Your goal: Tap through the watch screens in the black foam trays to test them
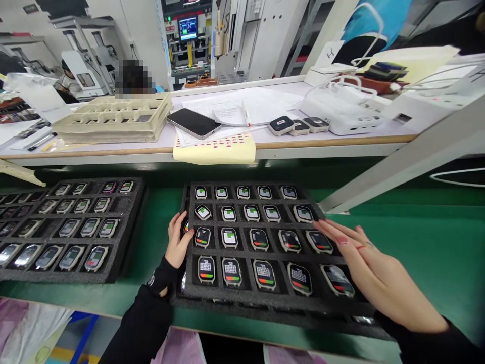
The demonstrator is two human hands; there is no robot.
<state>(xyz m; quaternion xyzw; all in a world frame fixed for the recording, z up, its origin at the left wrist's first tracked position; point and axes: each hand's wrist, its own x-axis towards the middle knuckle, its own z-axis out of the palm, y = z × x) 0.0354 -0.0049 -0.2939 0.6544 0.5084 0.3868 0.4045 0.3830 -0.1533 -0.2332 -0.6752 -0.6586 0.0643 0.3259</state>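
Note:
A black foam tray (242, 253) lies in front of me, holding rows of square smartwatches with lit screens. It sits slightly askew on another foam tray (183, 293), whose watches peek out along the left side. My left hand (179, 240) grips the upper tray's left edge, its thumb beside a smartwatch (202, 236). At the right edge, my right hand (373, 270) holds the same tray with long, nearly straight fingers. Close to those fingertips are a smartwatch (319, 241) and another smartwatch (303, 213). The tray's right rim is partly hidden beneath this hand.
Another foam tray (113, 242) of watches stands left on the green bench (428, 242). The shelf above bears a phone (194, 123), a marker (246, 112), stacked beige trays (109, 119) and white devices (350, 114). A slanted white post (401, 146) rises at right.

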